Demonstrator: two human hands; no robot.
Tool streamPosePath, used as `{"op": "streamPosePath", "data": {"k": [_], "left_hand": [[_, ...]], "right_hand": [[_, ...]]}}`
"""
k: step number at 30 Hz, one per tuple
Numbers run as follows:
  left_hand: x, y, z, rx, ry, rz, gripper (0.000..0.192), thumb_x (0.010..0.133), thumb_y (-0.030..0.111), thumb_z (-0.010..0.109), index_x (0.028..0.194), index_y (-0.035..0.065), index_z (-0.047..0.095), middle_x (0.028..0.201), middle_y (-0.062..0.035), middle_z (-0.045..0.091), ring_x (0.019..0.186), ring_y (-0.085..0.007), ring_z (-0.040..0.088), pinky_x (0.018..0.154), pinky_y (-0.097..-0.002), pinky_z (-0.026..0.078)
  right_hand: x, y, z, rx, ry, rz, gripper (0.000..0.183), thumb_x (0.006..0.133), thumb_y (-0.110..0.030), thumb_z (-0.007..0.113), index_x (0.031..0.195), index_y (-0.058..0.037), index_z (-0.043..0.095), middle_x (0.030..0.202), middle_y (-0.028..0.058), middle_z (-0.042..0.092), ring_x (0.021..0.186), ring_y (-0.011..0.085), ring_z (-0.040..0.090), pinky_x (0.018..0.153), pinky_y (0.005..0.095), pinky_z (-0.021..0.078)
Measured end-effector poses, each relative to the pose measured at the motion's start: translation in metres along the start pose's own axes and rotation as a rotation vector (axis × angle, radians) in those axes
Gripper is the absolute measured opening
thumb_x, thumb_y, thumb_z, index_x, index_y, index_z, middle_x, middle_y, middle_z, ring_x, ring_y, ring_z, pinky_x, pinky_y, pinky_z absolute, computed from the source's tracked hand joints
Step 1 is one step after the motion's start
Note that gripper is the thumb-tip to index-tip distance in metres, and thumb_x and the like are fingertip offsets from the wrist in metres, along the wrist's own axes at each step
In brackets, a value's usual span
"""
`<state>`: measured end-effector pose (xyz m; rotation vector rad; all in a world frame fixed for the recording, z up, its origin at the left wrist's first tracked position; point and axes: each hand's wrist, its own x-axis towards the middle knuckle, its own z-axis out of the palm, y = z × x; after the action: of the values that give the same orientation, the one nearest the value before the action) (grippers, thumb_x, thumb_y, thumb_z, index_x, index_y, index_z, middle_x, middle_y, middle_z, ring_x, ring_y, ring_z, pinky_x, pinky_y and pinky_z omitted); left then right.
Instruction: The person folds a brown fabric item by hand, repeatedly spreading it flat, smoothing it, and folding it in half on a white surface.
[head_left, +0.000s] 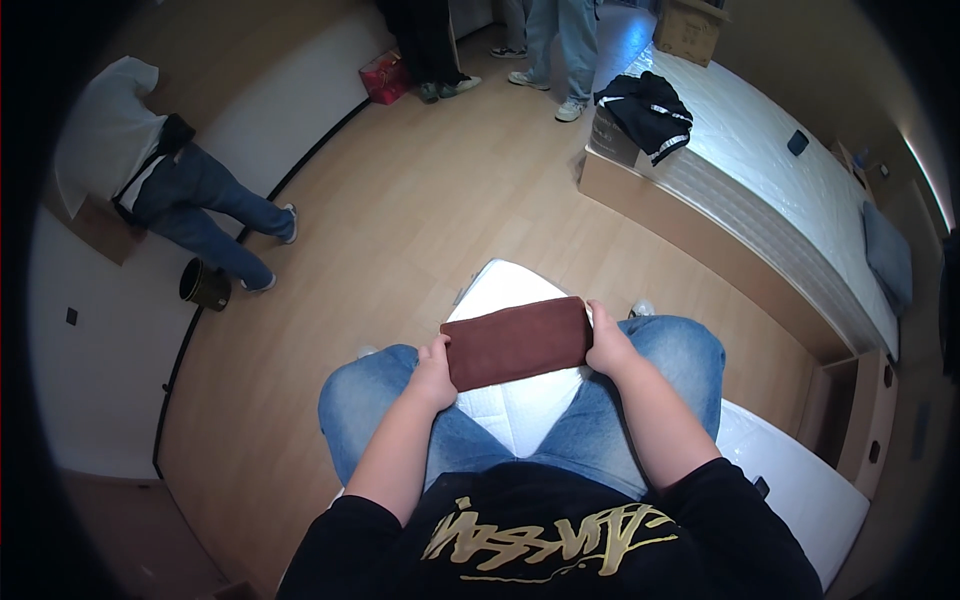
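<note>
A flat, dark reddish-brown rectangle of folded cloth (520, 343) is held level in front of me, between my knees. My left hand (435, 375) grips its left end, fingers along the edge. At the opposite end, my right hand (607, 341) has hold of the short side, with the thumb near the upper corner. Beneath the cloth a white quilted pad (517, 416) lies between my thighs, one corner pointing away from me. Whatever the fingers do under the cloth is hidden.
On the right stands a bed with a plastic-covered mattress (757, 112), bearing a black garment (651, 112) and a cardboard box (688, 31). A person in jeans (206, 191) leans by the left wall, near a black bin (205, 285). Other people's legs (562, 45) and a red bag (385, 77) are farther off.
</note>
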<state>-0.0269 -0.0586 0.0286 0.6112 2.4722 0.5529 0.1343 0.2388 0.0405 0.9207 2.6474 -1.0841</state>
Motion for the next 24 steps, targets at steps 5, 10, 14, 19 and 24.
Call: {"op": "streamPosePath", "data": {"k": [5, 10, 14, 19, 24], "left_hand": [[-0.015, 0.020, -0.006, 0.092, -0.065, -0.036, 0.081, 0.078, -0.007, 0.066, 0.149, 0.0107, 0.030, 0.144, -0.0252, 0.039, 0.128, -0.0450, 0.053, 0.106, -0.0429, 0.048], [-0.031, 0.039, 0.004, 0.303, 0.228, 0.207, 0.065, 0.082, 0.015, 0.070, 0.142, 0.0064, 0.045, 0.149, -0.0274, 0.038, 0.135, -0.0478, 0.042, 0.115, -0.0543, 0.036], [-0.008, 0.052, 0.044, 0.160, 0.340, 0.589, 0.066, 0.089, 0.029, 0.064, 0.148, 0.0068, 0.043, 0.159, -0.0246, 0.029, 0.147, -0.0467, 0.026, 0.119, -0.0607, 0.022], [0.000, 0.038, 0.070, 0.429, 0.176, 0.533, 0.071, 0.096, 0.046, 0.057, 0.159, 0.0210, 0.033, 0.168, -0.0138, 0.017, 0.154, -0.0430, 0.011, 0.117, -0.0713, 0.009], [0.001, 0.039, 0.061, 0.453, 0.166, 0.400, 0.077, 0.093, 0.058, 0.057, 0.160, 0.0302, 0.030, 0.170, -0.0116, 0.012, 0.155, -0.0417, 0.008, 0.114, -0.0772, 0.005]], "right_hand": [[-0.007, -0.005, 0.001, -0.131, -0.042, 0.063, 0.085, 0.080, 0.001, 0.067, 0.154, -0.0135, 0.028, 0.139, 0.0252, 0.049, 0.128, 0.0417, 0.054, 0.105, 0.0447, 0.0477], [-0.014, -0.022, 0.030, -0.365, 0.312, -0.125, 0.072, 0.079, -0.012, 0.067, 0.147, -0.0081, 0.044, 0.139, 0.0221, 0.048, 0.129, 0.0445, 0.048, 0.110, 0.0544, 0.0394], [-0.009, -0.047, 0.073, -0.369, 0.367, -0.551, 0.071, 0.088, -0.027, 0.066, 0.152, -0.0096, 0.040, 0.160, 0.0217, 0.032, 0.148, 0.0412, 0.029, 0.121, 0.0531, 0.0241], [-0.002, -0.032, 0.097, -0.528, 0.198, -0.470, 0.069, 0.096, -0.046, 0.054, 0.159, -0.0243, 0.034, 0.167, 0.0121, 0.022, 0.155, 0.0336, 0.017, 0.122, 0.0624, 0.0126], [-0.001, -0.041, 0.078, -0.573, 0.102, -0.326, 0.070, 0.098, -0.060, 0.046, 0.160, -0.0341, 0.028, 0.170, 0.0100, 0.013, 0.156, 0.0381, 0.007, 0.117, 0.0730, 0.0042]]}}
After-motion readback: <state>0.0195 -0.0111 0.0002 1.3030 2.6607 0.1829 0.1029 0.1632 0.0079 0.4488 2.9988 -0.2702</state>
